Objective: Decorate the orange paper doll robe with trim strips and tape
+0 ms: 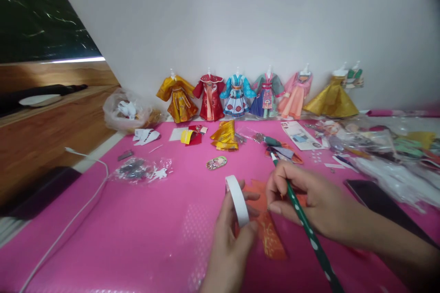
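Note:
My left hand (233,238) holds a roll of white tape (238,200) upright between thumb and fingers. A dark green pencil-like stick with white dots (305,224) rests in my right hand (302,197), its white tip pointing up and away. The right thumb and forefinger are pinched together; whether something small is between them cannot be made out. Beneath and between both hands lies an orange patterned fabric piece (271,238), partly covered by them.
Small dressed forms, such as a red one (210,96), line the wall. A gold cloth (225,136), an oval patterned case (216,162) and plastic bags (367,139) lie on the pink mat (137,229). A dark phone (385,206) is beside my right forearm.

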{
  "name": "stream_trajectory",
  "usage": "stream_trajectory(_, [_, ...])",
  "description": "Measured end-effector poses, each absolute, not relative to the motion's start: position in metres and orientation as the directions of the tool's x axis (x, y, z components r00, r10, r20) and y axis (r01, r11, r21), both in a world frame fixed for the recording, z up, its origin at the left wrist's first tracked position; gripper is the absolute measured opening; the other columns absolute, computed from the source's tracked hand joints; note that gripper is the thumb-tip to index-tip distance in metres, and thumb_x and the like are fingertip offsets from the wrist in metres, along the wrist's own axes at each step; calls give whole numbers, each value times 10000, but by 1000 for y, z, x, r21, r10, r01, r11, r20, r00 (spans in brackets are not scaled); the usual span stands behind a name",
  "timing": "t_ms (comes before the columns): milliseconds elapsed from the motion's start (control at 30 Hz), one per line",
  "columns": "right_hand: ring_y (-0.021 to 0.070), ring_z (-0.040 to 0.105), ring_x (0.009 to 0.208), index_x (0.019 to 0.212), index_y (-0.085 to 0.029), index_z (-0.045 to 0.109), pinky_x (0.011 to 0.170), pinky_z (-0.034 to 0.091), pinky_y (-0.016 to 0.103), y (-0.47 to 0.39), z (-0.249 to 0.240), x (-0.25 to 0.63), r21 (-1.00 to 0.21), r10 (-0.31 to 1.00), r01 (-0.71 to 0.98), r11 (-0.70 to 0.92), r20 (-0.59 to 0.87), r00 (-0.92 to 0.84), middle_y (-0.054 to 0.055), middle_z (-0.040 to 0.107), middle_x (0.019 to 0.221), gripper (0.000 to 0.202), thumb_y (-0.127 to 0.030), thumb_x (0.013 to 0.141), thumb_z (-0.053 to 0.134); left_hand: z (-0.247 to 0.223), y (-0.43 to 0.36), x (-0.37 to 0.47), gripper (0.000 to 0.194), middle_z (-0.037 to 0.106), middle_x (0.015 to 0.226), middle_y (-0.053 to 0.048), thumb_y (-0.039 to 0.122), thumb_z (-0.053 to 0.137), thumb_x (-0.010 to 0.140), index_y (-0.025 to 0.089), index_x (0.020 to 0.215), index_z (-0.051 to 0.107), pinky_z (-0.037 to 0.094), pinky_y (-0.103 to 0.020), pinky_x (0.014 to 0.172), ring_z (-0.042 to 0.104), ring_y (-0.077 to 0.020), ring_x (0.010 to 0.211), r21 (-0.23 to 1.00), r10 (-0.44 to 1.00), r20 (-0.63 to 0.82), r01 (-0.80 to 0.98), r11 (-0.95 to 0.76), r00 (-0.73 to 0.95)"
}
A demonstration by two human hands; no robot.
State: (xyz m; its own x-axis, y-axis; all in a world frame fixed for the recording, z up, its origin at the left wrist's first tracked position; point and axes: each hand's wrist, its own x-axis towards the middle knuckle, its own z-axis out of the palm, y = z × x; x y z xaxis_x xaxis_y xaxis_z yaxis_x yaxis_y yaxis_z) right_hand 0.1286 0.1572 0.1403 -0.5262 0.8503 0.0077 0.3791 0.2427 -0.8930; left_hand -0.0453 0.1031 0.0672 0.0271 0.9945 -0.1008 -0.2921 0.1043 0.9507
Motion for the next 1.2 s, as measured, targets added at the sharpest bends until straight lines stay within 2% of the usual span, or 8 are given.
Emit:
stream_trajectory(133, [148,562,732,763,-246,381,631,458,261,155,145,126,-897,830,371,242,-6,-557,-26,588,803,250,-145,832,599,64,107,-46,376,589,1352,-77,265,544,865,232,1234,610,358,-477,1067,511,-312,1252,963,996,-43,-261,62,79])
stream_trajectory(300, [158,603,768,821,-256,407,667,484,278,157,138,121,-902,815,353,250,-1,-580,-33,625,851,229,-134,852,599,62,106,-42,508,507,1486,-78,277,551,899,230,1402,503,229,-518,1184,352,-334,1425,965,992,-41,-252,70,120])
stream_trajectory(467, [118,583,710,823,-253,436,614,472,229,158,137,118,-906,800,305,294,59,-596,-50,602,827,218,-108,855,597,62,104,-40,506,515,1486,-61,292,545,917,256,1418,488,249,-527,1182,362,-338,1423,973,989,-26,-224,59,147])
stream_trajectory(600, [106,574,709,816,-246,443,625,470,216,160,140,116,-881,816,348,322,71,-574,-53,596,809,225,-76,837,591,68,103,-39,478,539,1462,-49,306,548,916,265,1391,514,276,-490,1178,386,-326,1411,969,983,-40,-234,82,182])
stream_trajectory(767, [104,576,679,795,-241,433,585,459,206,162,140,114,-855,827,374,359,107,-552,-58,597,769,237,-73,817,599,67,103,-39,523,515,1486,-66,309,529,903,239,1420,485,250,-528,1187,341,-341,1437,967,978,-48,-235,96,203])
stream_trajectory(933, [100,587,681,803,-245,444,586,465,203,161,140,113,-880,841,364,305,70,-536,-64,600,778,229,-74,822,596,61,102,-40,549,498,1504,-51,283,529,891,268,1437,477,321,-580,1141,328,-379,1438,971,977,-59,-214,103,204])
stream_trajectory(1067, [97,579,670,803,-248,424,578,467,205,159,143,116,-918,843,307,251,52,-535,-65,596,790,237,-79,836,587,58,101,-40,581,451,1540,-44,287,522,905,285,1478,419,309,-590,1145,296,-378,1454,975,977,-70,-193,109,202])
stream_trajectory(1200, [107,585,673,793,-250,398,583,486,222,158,149,117,-939,846,237,249,92,-525,-62,593,789,274,-50,817,584,57,102,-41,565,473,1524,-56,305,544,908,278,1463,444,284,-570,1166,327,-367,1442,977,978,-24,-201,66,206])
